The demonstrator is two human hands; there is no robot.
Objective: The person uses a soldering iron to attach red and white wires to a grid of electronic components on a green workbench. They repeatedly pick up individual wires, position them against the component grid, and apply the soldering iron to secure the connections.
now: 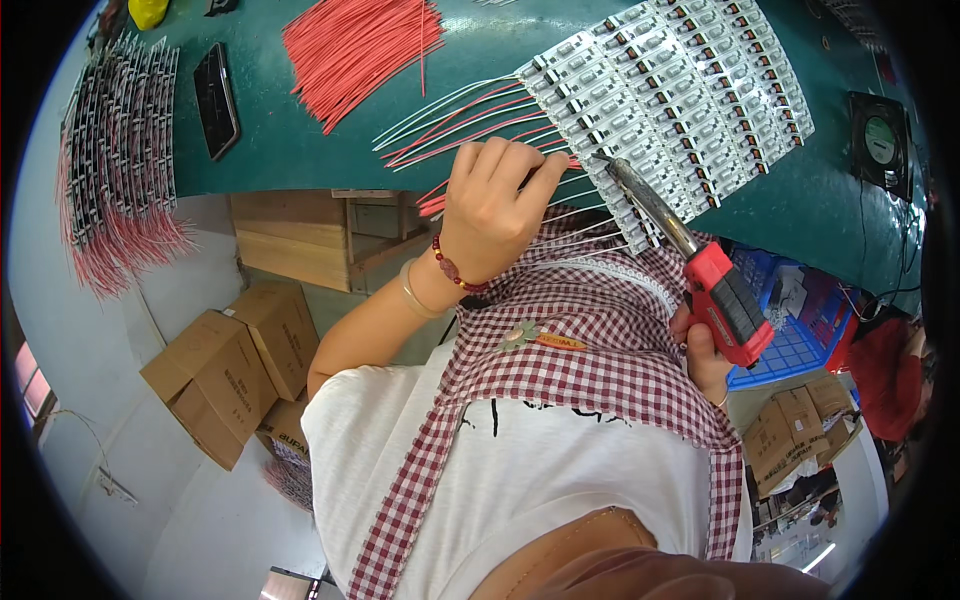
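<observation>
A white panel of small circuit boards [665,95] lies at a slant over the near edge of the green table. White and red wires [465,112] stick out from its left side. My left hand [495,205] is closed at that side, thumb and forefinger pinching a red wire [572,162] against the panel's edge. My right hand [706,358] is wrapped round the red and black handle of a soldering iron [722,300]. The iron's tip is at the panel's left part, close to my left fingertips; whether it touches a pad I cannot tell.
A pile of red wires [355,60] and a phone [216,102] lie on the green table [265,130]. Wired boards [120,150] hang over its left end. A round-faced black device [880,142] stands at right, above a blue basket [790,325]. Cardboard boxes [215,375] sit below left.
</observation>
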